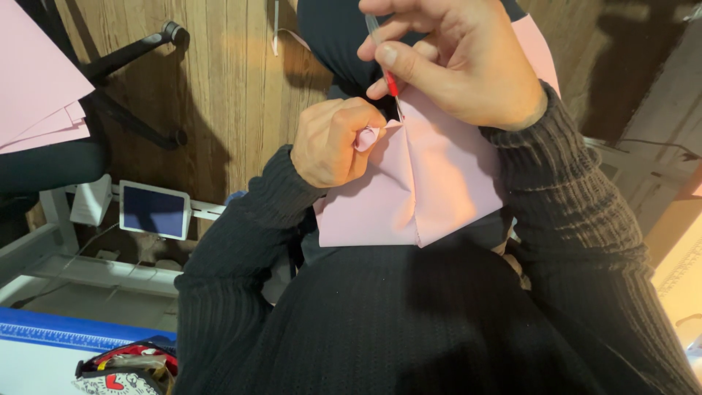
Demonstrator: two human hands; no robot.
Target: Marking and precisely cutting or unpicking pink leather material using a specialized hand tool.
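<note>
A folded pink paper sheet (424, 183) lies over my lap, creased down its middle. My left hand (333, 143) pinches a small crumpled corner of that paper at its upper left edge. My right hand (461, 58) is above it and grips a thin pen-like tool with a red band (391, 80), its tip touching the paper just beside the left fingers. Both arms wear dark ribbed sleeves.
Wooden floor (234, 80) lies below. More pink sheets (36, 88) rest on a black chair at the left. A small white device with a dark screen (155, 211) sits on a white frame. A blue-edged cutting mat (51, 336) and a patterned pouch (128, 373) are at the bottom left.
</note>
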